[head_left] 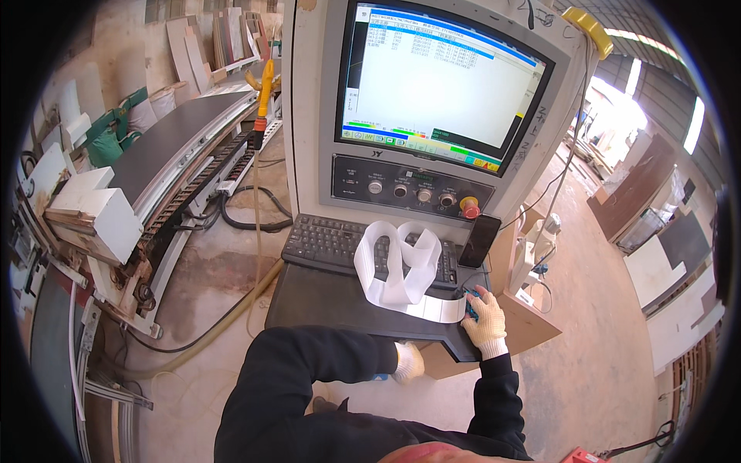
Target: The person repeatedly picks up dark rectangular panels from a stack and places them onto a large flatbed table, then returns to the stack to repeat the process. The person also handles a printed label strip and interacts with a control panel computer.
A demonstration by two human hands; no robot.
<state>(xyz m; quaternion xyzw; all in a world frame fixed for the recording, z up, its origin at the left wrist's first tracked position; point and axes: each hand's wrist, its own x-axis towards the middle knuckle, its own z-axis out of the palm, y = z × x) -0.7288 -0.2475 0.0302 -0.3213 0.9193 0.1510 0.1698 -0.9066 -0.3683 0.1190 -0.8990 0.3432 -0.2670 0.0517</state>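
My right hand (485,324), in a cream knit glove, rests over a small blue and dark computer mouse (472,306) at the right end of the black shelf (332,302). Its fingers curl about the mouse and partly cover it. A long white strip of labels (434,309) lies in loose loops over the black keyboard (320,239), one end reaching my right fingertips. Below the shelf's front edge is my left hand (409,363), also gloved, with its forearm bent across my body. The left fingers are hidden, and a bit of blue shows beside them.
Above the keyboard stands a machine cabinet with a lit monitor (440,85), knobs and a red stop button (469,206). A black phone-like slab (479,241) leans at the keyboard's right. A long machine bed (185,127), hoses and cables lie left; boards (641,185) lean at right.
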